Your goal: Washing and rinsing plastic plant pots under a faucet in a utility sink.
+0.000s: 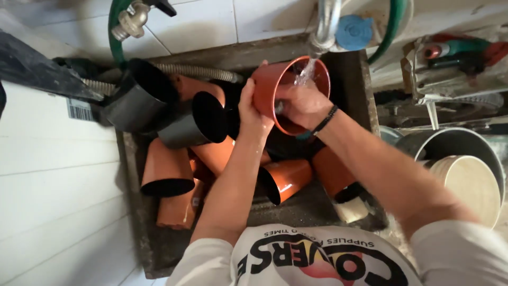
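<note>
An orange plastic pot (270,79) is tilted under a metal tap (327,24), and water runs into its mouth. My left hand (250,108) grips the pot's outer wall from the left. My right hand (300,103) reaches into the pot's mouth, fingers closed around something small that I cannot make out, with a dark bracelet on its wrist. Both hands are above a dark stone sink (135,206).
Several orange pots (165,167) and black pots (138,95) lie heaped in the sink. A green hose (114,32) and a second brass tap (129,20) hang at upper left. Buckets (465,175) stand to the right, a cluttered shelf (455,58) above them.
</note>
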